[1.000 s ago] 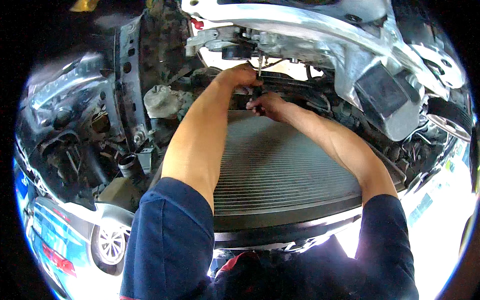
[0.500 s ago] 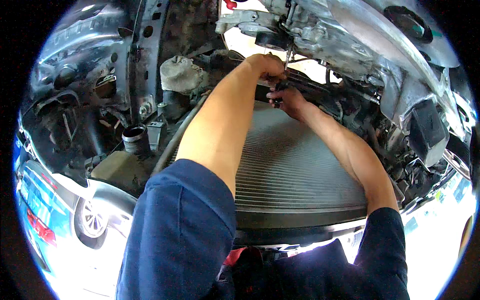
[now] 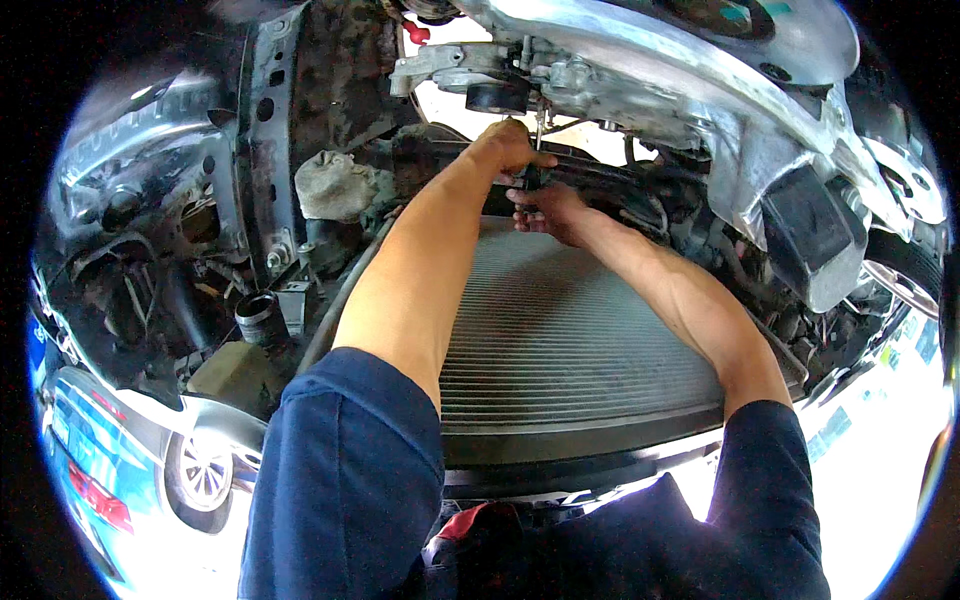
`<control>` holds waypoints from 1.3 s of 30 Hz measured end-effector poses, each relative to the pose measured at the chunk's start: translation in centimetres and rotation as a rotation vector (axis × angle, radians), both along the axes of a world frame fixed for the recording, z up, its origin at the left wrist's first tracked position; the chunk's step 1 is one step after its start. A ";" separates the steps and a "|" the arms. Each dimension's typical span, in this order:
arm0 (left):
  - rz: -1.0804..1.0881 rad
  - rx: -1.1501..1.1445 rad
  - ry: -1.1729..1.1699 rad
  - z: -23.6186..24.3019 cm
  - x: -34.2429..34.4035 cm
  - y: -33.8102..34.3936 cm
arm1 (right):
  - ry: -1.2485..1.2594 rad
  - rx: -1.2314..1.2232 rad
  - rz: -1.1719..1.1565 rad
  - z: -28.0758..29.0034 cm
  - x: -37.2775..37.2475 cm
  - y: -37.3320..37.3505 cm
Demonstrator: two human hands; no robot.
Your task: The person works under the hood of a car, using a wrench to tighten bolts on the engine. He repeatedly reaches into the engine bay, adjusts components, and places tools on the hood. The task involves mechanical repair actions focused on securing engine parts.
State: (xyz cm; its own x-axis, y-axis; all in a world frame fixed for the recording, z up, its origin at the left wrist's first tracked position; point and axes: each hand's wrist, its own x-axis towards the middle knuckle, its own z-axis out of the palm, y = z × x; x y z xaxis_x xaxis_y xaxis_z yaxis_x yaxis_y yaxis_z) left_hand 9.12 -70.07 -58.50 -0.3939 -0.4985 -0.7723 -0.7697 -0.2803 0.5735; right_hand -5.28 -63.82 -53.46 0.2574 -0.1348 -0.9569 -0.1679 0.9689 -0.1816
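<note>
Past the far edge of the radiator (image 3: pixel 560 330), both my hands work close together under the engine (image 3: pixel 580 85). My right hand (image 3: pixel 552 212) is closed on the dark grip of a slim tool (image 3: pixel 532 178), whose kind I cannot make out. From it a thin metal shaft (image 3: pixel 541 130) rises toward the engine's underside. Just above, my left hand (image 3: pixel 505 147) curls at the upper part of this tool, one finger reaching across the shaft. Its other fingers are partly hidden. A black round pulley (image 3: pixel 497 97) sits directly above my left hand.
Left of the radiator are a cloth-wrapped part (image 3: pixel 335 187), an open black pipe end (image 3: pixel 261 318) and a perforated metal rail (image 3: pixel 265 130). A black box-shaped part (image 3: pixel 815 235) hangs at the right. A blue car (image 3: pixel 95 450) stands at the lower left.
The view has shifted, so the engine bay sits further left and slightly higher. My hands remain together at the tool; the left hand's finger now stretches across the shaft.
</note>
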 end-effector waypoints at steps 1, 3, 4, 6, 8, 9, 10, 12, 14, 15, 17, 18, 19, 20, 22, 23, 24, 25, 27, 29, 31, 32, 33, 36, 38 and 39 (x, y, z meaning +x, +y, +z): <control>0.049 -0.024 0.061 -0.2 0.1 0.2 | -0.060 -0.024 -0.011 -0.2 -0.2 -0.1; 0.208 0.073 0.337 -0.5 0.2 0.4 | -0.187 -0.045 -0.029 -0.5 -0.5 -0.1; 0.228 0.145 0.400 -0.6 0.3 0.5 | -0.272 -0.058 -0.048 -0.7 -0.7 -0.1; 0.181 0.079 0.398 -0.8 0.5 0.4 | -0.213 -0.021 -0.041 -0.9 -0.8 -0.1; -0.005 -0.159 0.117 -1.0 0.4 0.3 | -0.155 0.010 -0.037 -1.0 -0.8 0.2; -0.051 -0.174 0.089 -1.0 0.3 0.3 | -0.118 0.024 -0.038 -0.9 -0.8 0.3; -0.006 -0.059 0.058 -1.1 0.3 0.3 | -0.061 -0.028 -0.035 -0.9 -0.8 0.4; 0.081 -0.014 0.145 -1.1 0.2 0.3 | -0.059 -0.087 -0.019 -0.9 -0.7 0.5; 0.115 -0.037 0.283 -1.1 0.2 0.5 | -0.185 -0.061 -0.083 -1.0 -0.8 0.4; 0.062 -0.087 0.319 -1.1 0.2 0.3 | -0.183 -0.039 -0.118 -1.0 -0.8 0.4; -0.237 -0.365 0.068 -1.2 0.2 0.4 | -0.296 -0.047 -0.101 -1.1 -0.9 0.3; -0.207 -0.305 0.071 -1.2 0.2 0.5 | -0.218 -0.061 -0.105 -1.2 -0.9 0.2; -0.147 -0.278 0.013 -1.4 0.2 0.5 | -0.184 -0.096 -0.023 -1.2 -0.9 0.2; -0.097 -0.262 0.028 -1.5 0.0 0.5 | -0.064 -0.136 0.052 -1.3 -0.9 0.2; 0.013 -0.147 0.152 -1.8 0.0 0.4 | -0.055 -0.151 0.089 -1.2 -0.9 0.1; 0.025 -0.191 0.276 -2.0 0.0 0.4 | -0.165 -0.129 0.057 -1.2 -1.0 0.0; 0.051 -0.141 0.316 -2.2 0.0 0.4 | -0.186 -0.088 0.031 -1.1 -1.0 0.0; 0.078 -0.090 0.355 -2.3 -0.2 0.3 | -0.252 -0.054 -0.008 -1.0 -1.0 -0.1; 0.041 -0.068 0.232 -2.4 -0.3 0.2 | -0.131 0.022 -0.081 -0.8 -1.1 -0.2; -0.086 -0.358 -0.047 -2.5 -0.4 0.2 | -0.071 -0.074 0.021 -0.6 -1.2 -0.3; -0.052 -0.247 -0.045 -2.4 -0.3 0.1 | -0.030 -0.125 0.066 -0.5 -1.3 -0.3; -0.020 -0.213 0.037 -2.3 -0.2 0.1 | -0.065 -0.122 0.063 -0.5 -1.3 -0.3; 0.107 -0.086 0.163 -2.2 0.0 0.0 | -0.073 -0.109 0.071 -0.6 -1.3 -0.3; 0.122 -0.031 0.327 -1.7 0.2 -0.1 | -0.237 -0.040 -0.102 -1.0 -1.3 -0.2; -0.055 -0.166 0.163 -1.4 0.2 -0.2 | -0.157 -0.068 -0.044 -1.4 -1.2 -0.1; -0.050 -0.158 0.061 -1.3 0.1 -0.2 | -0.074 -0.098 -0.019 -1.5 -1.1 -0.1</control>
State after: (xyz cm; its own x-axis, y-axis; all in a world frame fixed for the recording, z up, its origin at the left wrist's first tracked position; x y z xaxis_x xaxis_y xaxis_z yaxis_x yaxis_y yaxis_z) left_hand 9.21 -70.25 -59.77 -0.4648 -0.5906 -0.6597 -0.7430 -0.1451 0.6534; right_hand -6.43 -63.96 -54.96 0.3234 -0.2324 -0.9173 -0.1325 0.9487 -0.2871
